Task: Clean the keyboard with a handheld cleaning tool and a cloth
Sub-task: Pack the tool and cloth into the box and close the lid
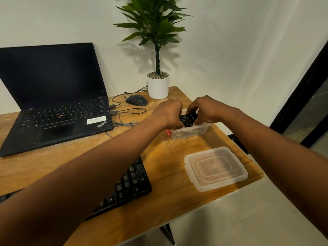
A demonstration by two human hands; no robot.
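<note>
Landmark: clear plastic container [190, 131], open-topped, on the wooden desk [159, 153] toward its far right edge.
Left hand: left hand [168, 113] reaches over the container's left end, fingers curled down onto a black handheld tool [189, 118].
Right hand: right hand [205, 109] meets it from the container's right end, fingers and thumb curled round the same tool.
Tool: black, boxy, held between both hands just above the container's rim; its lower part and exact kind cannot be told.
Container contents: pale, crumpled material shows dimly through the wall; too unclear to identify.
Red item: a small red piece [168, 132] touches the container's left end, mostly hidden by the left wrist.
Lid: clear plastic lid [215, 168], lying flat on the desk nearer the camera than the container, apart from it.
Keyboard: black keyboard [131, 185], near-left of the container, partly covered by the left forearm.
Laptop: black ThinkPad laptop [53, 96], open, screen dark, well left of the container.
Mouse: dark wired mouse [136, 100], behind and left of the container.
Plant: potted plant [158, 50] in a white pot, directly behind the container by the wall.
</note>
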